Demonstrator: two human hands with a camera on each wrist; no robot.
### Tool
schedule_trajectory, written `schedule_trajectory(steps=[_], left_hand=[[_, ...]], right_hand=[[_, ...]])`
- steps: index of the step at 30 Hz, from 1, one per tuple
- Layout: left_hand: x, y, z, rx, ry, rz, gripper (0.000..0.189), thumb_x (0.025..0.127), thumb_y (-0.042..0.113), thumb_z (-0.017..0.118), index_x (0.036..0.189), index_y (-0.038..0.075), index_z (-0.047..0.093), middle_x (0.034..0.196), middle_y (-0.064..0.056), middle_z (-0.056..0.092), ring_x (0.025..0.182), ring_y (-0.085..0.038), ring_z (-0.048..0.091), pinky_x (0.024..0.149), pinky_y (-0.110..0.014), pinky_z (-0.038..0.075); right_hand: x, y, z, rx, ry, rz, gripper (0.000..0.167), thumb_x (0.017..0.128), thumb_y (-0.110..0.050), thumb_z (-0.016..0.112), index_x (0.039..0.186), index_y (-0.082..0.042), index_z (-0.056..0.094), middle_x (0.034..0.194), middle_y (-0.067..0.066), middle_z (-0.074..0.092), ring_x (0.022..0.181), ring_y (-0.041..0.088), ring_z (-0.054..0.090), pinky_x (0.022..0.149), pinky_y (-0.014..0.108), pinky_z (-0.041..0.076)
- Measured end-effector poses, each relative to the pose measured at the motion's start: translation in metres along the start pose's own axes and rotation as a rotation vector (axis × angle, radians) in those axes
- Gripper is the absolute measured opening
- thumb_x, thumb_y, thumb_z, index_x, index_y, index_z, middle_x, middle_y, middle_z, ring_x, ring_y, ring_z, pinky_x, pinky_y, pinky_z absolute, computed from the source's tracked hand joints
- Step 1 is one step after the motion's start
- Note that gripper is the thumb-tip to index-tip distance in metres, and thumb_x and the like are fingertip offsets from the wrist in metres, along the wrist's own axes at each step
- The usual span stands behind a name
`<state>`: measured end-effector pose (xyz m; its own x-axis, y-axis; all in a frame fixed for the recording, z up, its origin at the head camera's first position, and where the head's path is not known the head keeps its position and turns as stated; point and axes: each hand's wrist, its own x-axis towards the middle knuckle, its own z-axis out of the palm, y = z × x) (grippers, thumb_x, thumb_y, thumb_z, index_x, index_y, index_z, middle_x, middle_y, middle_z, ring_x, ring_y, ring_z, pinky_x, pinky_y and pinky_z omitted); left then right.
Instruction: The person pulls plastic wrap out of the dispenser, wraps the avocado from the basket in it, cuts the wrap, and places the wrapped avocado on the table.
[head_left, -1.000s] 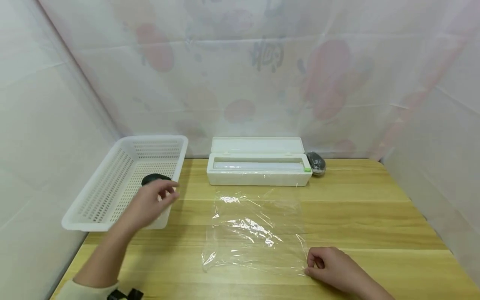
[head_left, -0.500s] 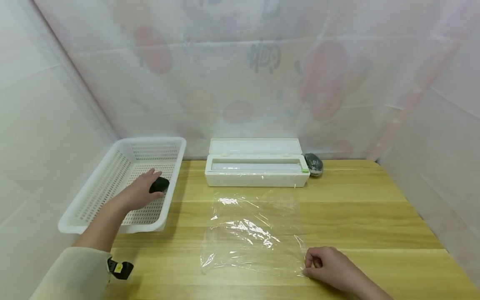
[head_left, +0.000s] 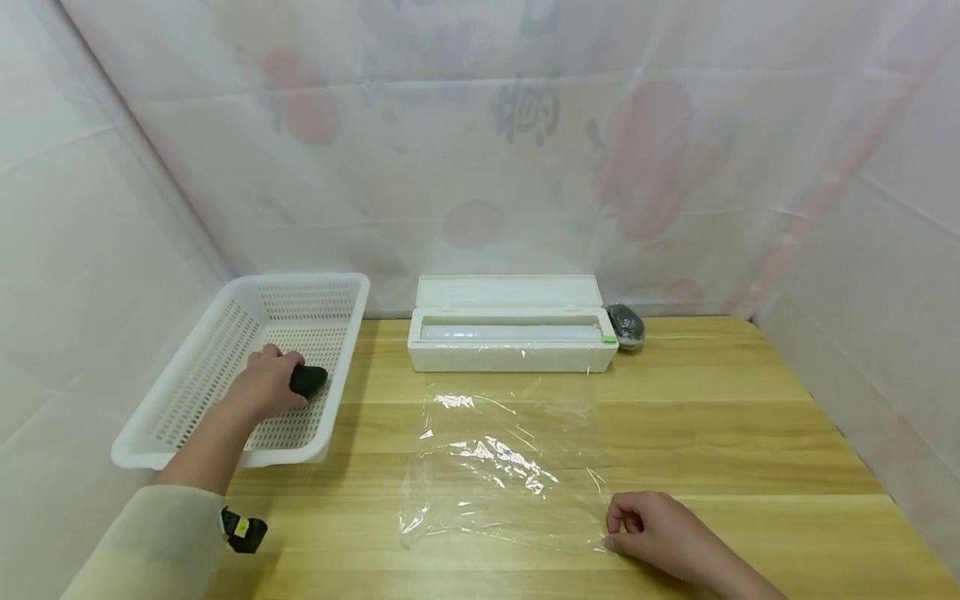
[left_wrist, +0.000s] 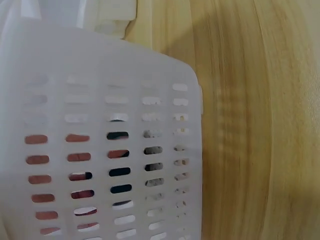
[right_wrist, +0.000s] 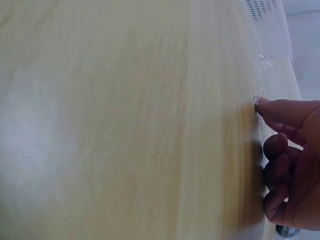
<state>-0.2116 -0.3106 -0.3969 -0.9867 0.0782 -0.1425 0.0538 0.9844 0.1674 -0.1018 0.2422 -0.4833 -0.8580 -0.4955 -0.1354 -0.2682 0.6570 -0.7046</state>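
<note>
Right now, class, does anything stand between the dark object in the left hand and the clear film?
Yes: the right side wall of the white basket stands between the dark object and the clear film.

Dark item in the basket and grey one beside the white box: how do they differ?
The dark item is in the basket, held by the left hand; the grey item lies untouched beside the white box. The dark item looks plain and nearly black; the grey item looks lighter and glossy, as if wrapped. Both show rounded edges.
</note>
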Motion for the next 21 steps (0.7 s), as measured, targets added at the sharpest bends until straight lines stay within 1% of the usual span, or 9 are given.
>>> schedule_trajectory(steps=[2, 6, 7, 9, 12, 15, 17, 19, 21], left_hand=[[0.001, -0.003, 0.0, -0.025, -0.035, -0.01, 0.068, 0.08, 0.024, 0.081, 0.131, -0.007, 0.049, 0.122, -0.034, 0.048, 0.102, -0.047, 0.048, 0.071, -0.053, 0.049], [0.004, -0.006, 0.0, -0.12, -0.123, -0.038, 0.067, 0.082, 0.023, 0.077, 0.13, -0.008, 0.041, 0.116, -0.032, 0.057, 0.098, -0.042, 0.058, 0.074, -0.05, 0.051], [0.005, -0.007, 0.0, -0.143, -0.132, -0.043, 0.068, 0.082, 0.023, 0.076, 0.131, -0.009, 0.039, 0.115, -0.032, 0.057, 0.096, -0.04, 0.06, 0.073, -0.048, 0.051], [0.005, -0.008, -0.001, -0.176, -0.129, -0.053, 0.073, 0.083, 0.023, 0.073, 0.136, -0.01, 0.035, 0.117, -0.034, 0.053, 0.094, -0.039, 0.059, 0.071, -0.045, 0.051], [0.005, -0.008, -0.003, -0.209, -0.071, -0.053, 0.076, 0.081, 0.025, 0.07, 0.138, -0.013, 0.036, 0.117, -0.036, 0.044, 0.087, -0.037, 0.056, 0.065, -0.041, 0.05], [0.003, -0.001, -0.007, -0.251, 0.004, -0.049, 0.072, 0.082, 0.026, 0.069, 0.136, -0.012, 0.04, 0.118, -0.033, 0.037, 0.086, -0.036, 0.054, 0.064, -0.038, 0.05], [0.002, 0.005, -0.012, -0.303, 0.064, -0.03, 0.067, 0.082, 0.024, 0.07, 0.132, -0.012, 0.043, 0.119, -0.033, 0.039, 0.09, -0.037, 0.054, 0.066, -0.038, 0.051], [0.001, 0.012, -0.017, -0.365, 0.113, -0.018, 0.068, 0.082, 0.021, 0.07, 0.134, -0.009, 0.041, 0.124, -0.032, 0.042, 0.095, -0.038, 0.055, 0.068, -0.038, 0.052], [0.0, 0.02, -0.023, -0.424, 0.149, -0.008, 0.069, 0.082, 0.019, 0.069, 0.138, -0.006, 0.039, 0.127, -0.03, 0.046, 0.099, -0.039, 0.055, 0.07, -0.039, 0.053]], right_hand=[[0.0, -0.001, 0.0, 0.0, 0.001, -0.003, 0.019, 0.084, -0.038, 0.075, 0.077, -0.029, 0.06, 0.062, -0.016, 0.04, 0.055, -0.004, 0.036, 0.05, 0.02, 0.033], [-0.001, -0.003, 0.001, -0.014, 0.005, -0.009, 0.017, 0.085, -0.036, 0.075, 0.076, -0.03, 0.062, 0.061, -0.017, 0.04, 0.054, -0.005, 0.035, 0.05, 0.019, 0.033], [-0.001, -0.003, 0.001, -0.014, 0.003, -0.01, 0.016, 0.085, -0.035, 0.075, 0.076, -0.03, 0.062, 0.061, -0.017, 0.04, 0.054, -0.005, 0.035, 0.05, 0.019, 0.033], [-0.001, -0.003, 0.001, -0.015, -0.001, -0.01, 0.015, 0.085, -0.034, 0.075, 0.077, -0.031, 0.063, 0.06, -0.017, 0.04, 0.054, -0.005, 0.035, 0.05, 0.02, 0.033], [-0.001, -0.003, 0.001, -0.014, -0.008, -0.006, 0.014, 0.086, -0.035, 0.075, 0.077, -0.031, 0.064, 0.06, -0.017, 0.041, 0.054, -0.004, 0.035, 0.051, 0.02, 0.033], [-0.001, -0.004, 0.0, -0.018, -0.009, -0.006, 0.013, 0.086, -0.034, 0.074, 0.077, -0.032, 0.065, 0.06, -0.017, 0.041, 0.054, -0.004, 0.036, 0.051, 0.02, 0.034], [-0.001, -0.003, 0.0, -0.022, -0.008, -0.013, 0.012, 0.087, -0.031, 0.074, 0.077, -0.033, 0.066, 0.059, -0.017, 0.042, 0.053, -0.005, 0.036, 0.052, 0.02, 0.035], [-0.001, -0.004, 0.0, -0.024, -0.01, -0.019, 0.013, 0.087, -0.026, 0.072, 0.077, -0.033, 0.066, 0.059, -0.017, 0.042, 0.053, -0.005, 0.037, 0.053, 0.02, 0.036], [-0.001, -0.004, -0.001, -0.026, -0.01, -0.024, 0.015, 0.088, -0.022, 0.07, 0.078, -0.033, 0.067, 0.059, -0.018, 0.043, 0.054, -0.005, 0.039, 0.054, 0.02, 0.037]])
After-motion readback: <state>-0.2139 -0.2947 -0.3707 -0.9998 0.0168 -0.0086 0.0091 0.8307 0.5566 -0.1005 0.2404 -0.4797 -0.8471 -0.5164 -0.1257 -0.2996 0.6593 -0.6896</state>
